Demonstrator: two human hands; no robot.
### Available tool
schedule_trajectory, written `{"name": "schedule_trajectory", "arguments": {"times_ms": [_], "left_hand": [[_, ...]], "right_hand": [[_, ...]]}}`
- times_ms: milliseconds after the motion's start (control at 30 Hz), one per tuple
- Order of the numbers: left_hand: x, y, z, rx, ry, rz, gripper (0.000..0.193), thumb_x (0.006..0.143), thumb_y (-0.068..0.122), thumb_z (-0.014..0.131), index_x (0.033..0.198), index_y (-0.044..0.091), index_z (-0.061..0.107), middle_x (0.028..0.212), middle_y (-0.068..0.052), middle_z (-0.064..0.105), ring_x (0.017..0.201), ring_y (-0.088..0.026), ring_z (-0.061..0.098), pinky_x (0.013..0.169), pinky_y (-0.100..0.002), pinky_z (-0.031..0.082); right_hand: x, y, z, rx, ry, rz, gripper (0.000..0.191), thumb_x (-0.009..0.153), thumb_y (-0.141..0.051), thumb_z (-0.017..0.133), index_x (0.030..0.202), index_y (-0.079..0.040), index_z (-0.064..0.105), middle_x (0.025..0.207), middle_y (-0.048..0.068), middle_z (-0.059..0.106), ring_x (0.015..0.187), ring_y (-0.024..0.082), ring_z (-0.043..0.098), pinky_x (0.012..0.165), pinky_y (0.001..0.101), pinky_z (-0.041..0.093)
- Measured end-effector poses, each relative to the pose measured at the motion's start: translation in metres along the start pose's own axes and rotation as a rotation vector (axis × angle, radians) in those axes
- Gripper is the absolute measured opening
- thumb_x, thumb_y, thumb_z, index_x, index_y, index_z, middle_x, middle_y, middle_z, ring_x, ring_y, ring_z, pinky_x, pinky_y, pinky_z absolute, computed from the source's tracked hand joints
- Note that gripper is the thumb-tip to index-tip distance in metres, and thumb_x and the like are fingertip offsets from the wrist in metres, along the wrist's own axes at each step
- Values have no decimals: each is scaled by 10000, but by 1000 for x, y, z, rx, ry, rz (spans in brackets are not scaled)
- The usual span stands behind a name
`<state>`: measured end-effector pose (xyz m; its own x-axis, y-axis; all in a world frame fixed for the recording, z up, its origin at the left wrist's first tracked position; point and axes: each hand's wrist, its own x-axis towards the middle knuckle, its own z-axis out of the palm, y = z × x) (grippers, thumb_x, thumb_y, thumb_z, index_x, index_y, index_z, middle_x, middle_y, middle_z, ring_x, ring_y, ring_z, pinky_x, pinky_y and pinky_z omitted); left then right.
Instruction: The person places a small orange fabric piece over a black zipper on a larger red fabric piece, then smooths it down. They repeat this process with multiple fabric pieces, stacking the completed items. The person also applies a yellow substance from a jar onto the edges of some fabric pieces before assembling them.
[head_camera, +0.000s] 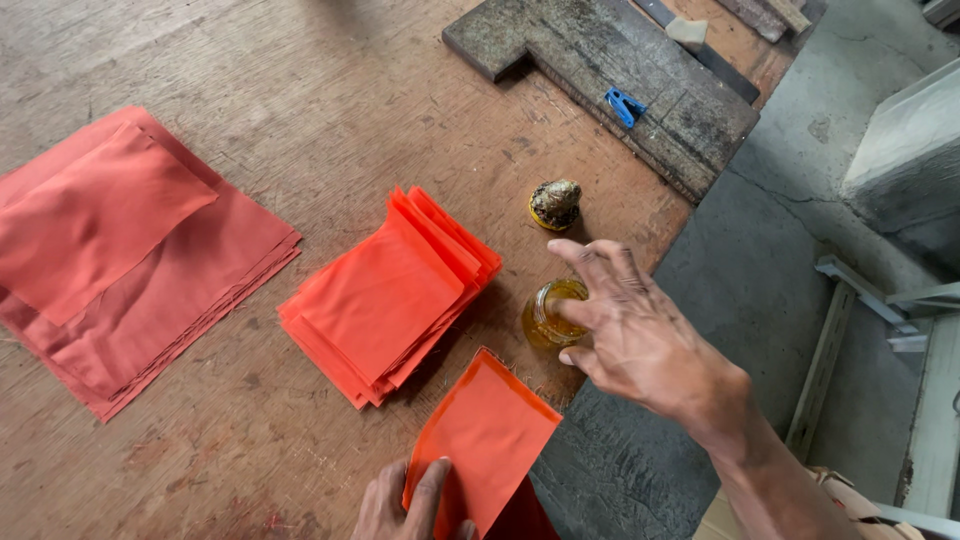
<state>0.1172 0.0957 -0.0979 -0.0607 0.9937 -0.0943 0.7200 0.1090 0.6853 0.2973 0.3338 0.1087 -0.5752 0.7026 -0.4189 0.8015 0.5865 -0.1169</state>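
Looking down at a scuffed wooden worktop (330, 110) here. The left hand (410, 505) sits at the near edge, fingers laid flat on the near corner of a single orange fabric piece (487, 437), pinning it down rather than gripping it. That piece runs up and to the right from the hand, with its right side poking out past the worktop's edge.

The right hand (635, 335) is open, fingers spread and loosely curled, hovering right at a small glass jar (548, 315) with something yellowish in it. The fingertips are over or against the jar's right side, can't tell if they actually touch it, and it isn't holding anything. The jar stands near the right edge of the worktop, just beyond the far corner of the single fabric piece, so it sits between the two hands, much closer to the right one.

Just left of the jar is a fanned stack of orange fabric rectangles (385, 295), well clear of both hands. Further left there's a bigger pile of duller red-orange fabric sheets (130, 260) with one smaller piece lying on top.

A bit beyond the jar sits a crusty lid (555, 204) with a yellow rim. On the far side is a dark wooden block (620, 75) with a little blue clip (624, 105) on it. Off to the right is grey concrete floor (760, 260).
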Motion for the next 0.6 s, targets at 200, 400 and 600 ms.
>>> {"name": "schedule_trajectory", "arguments": {"times_ms": [200,400,600], "left_hand": [[-5,-10,11,30,-49,-50,803,619,436,871,1323,119,652,1188,-206,589,1000,-362,657,813,-500,559],[2,9,-13,31,-124,-109,800,662,362,920,1370,146,617,1251,-203,545,1089,-401,635,852,-511,554],[8,44,-45,38,-84,-190,812,622,289,914,1370,182,615,1268,-127,547,1144,-346,619,884,-451,565]], "right_hand": [[8,7,11,-38,96,-109,265,738,-266,848,931,-109,754,1629,69,249,1497,310,211,1228,489,245],[-23,17,11,139,514,-304,474,665,-195,884,1103,-107,725,1526,105,360,1384,329,336,1153,502,381],[-44,13,10,246,651,-440,560,724,-168,867,1229,-20,676,1538,104,365,1372,320,394,1134,486,460]]}}
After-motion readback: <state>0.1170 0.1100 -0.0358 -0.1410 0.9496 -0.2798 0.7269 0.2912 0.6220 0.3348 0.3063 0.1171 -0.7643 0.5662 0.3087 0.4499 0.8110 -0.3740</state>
